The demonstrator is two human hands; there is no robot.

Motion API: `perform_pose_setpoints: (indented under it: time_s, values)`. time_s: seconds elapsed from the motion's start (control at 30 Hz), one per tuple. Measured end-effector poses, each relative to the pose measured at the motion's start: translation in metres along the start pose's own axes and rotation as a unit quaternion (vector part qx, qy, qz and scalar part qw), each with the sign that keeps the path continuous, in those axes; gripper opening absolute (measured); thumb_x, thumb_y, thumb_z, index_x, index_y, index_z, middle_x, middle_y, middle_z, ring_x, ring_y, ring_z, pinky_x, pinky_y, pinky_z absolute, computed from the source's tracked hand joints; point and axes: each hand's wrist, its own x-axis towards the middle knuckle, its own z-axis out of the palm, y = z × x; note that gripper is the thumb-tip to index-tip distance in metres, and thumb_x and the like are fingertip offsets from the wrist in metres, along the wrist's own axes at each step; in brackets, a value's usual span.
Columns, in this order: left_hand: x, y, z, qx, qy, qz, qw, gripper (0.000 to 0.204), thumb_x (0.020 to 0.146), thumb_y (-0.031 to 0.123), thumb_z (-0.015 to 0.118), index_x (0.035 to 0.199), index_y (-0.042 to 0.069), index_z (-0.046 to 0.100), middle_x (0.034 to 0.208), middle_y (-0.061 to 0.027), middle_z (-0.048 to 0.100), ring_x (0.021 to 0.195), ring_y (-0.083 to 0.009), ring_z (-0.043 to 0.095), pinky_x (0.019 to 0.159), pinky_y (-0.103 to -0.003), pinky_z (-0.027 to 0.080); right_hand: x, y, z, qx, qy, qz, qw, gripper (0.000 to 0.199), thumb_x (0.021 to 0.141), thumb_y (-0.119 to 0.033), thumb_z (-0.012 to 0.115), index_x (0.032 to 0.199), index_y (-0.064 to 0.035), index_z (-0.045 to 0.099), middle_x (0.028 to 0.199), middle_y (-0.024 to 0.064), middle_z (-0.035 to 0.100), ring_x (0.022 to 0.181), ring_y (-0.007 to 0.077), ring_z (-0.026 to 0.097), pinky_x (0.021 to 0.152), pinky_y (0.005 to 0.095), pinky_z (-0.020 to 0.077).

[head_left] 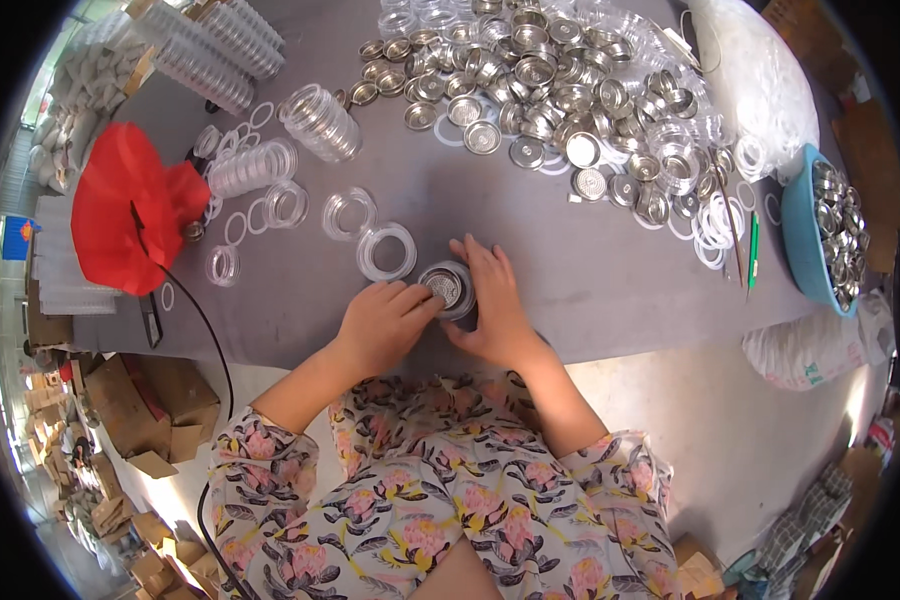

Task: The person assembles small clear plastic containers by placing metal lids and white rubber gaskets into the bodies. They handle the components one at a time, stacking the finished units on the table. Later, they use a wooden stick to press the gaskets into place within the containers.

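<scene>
Close to the table's front edge, a round metal cap with a perforated face [444,287] sits inside a clear plastic ring. My left hand [383,322] is closed, its fingertips pressing on the cap's left rim. Around the ring's right side curves my right hand [496,308], thumb below and fingers above, steadying it on the table. Just beyond my left hand lie a clear ring with a white insert [386,252] and another clear ring [350,214]. What is under my fingertips is hidden.
Metal caps [535,72] are heaped at the back. Stacked clear rings [320,122] and white gaskets [235,229] lie to the left, near a red cloth-like cover [125,215] with a black cord. A blue basin [808,235] of metal parts and a green pen [754,250] are at right.
</scene>
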Motion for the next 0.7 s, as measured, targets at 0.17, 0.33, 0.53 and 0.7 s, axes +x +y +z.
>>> perform_pose_setpoints:
  time_s: [0.17, 0.33, 0.53, 0.7]
  values:
    - [0.002, 0.011, 0.003, -0.017, -0.018, -0.038, 0.999, 0.032, 0.076, 0.014, 0.064, 0.107, 0.008, 0.057, 0.102, -0.0051, 0.058, 0.071, -0.0219, 0.060, 0.063, -0.035, 0.046, -0.011, 0.006, -0.002, 0.087, 0.026, 0.003, 0.996, 0.076, 0.065, -0.001, 0.055, 0.136, 0.0025, 0.027, 0.133, 0.0165, 0.045, 0.127, 0.0358, 0.037, 0.110, 0.0489, 0.0180]
    - [-0.002, 0.020, 0.009, -0.020, -0.078, -0.099, 0.992, 0.032, 0.078, 0.015, 0.063, 0.107, 0.007, 0.057, 0.106, -0.0064, 0.058, 0.066, -0.0234, 0.062, 0.058, -0.036, 0.048, -0.016, 0.010, 0.005, 0.114, 0.069, 0.023, 0.991, 0.070, 0.065, 0.005, 0.047, 0.133, 0.0021, 0.031, 0.126, 0.0168, 0.052, 0.122, 0.0364, 0.041, 0.110, 0.0474, 0.0205]
    - [-0.003, 0.012, 0.012, -0.073, -0.045, -0.114, 0.990, 0.037, 0.076, 0.010, 0.063, 0.113, 0.009, 0.058, 0.111, -0.0075, 0.058, 0.073, -0.0244, 0.063, 0.060, -0.036, 0.049, -0.012, 0.007, 0.000, 0.081, 0.055, 0.014, 0.995, 0.068, 0.065, 0.003, 0.049, 0.131, 0.0010, 0.034, 0.124, 0.0159, 0.054, 0.120, 0.0348, 0.044, 0.110, 0.0487, 0.0211]
    - [-0.007, 0.015, 0.012, 0.006, -0.052, -0.069, 0.996, 0.035, 0.073, 0.010, 0.064, 0.107, 0.008, 0.059, 0.100, -0.0063, 0.057, 0.074, -0.0250, 0.061, 0.062, -0.036, 0.048, -0.008, -0.001, -0.008, 0.037, -0.008, 0.005, 0.999, 0.074, 0.063, -0.003, 0.060, 0.132, 0.0000, 0.034, 0.128, 0.0160, 0.049, 0.124, 0.0337, 0.040, 0.110, 0.0488, 0.0206]
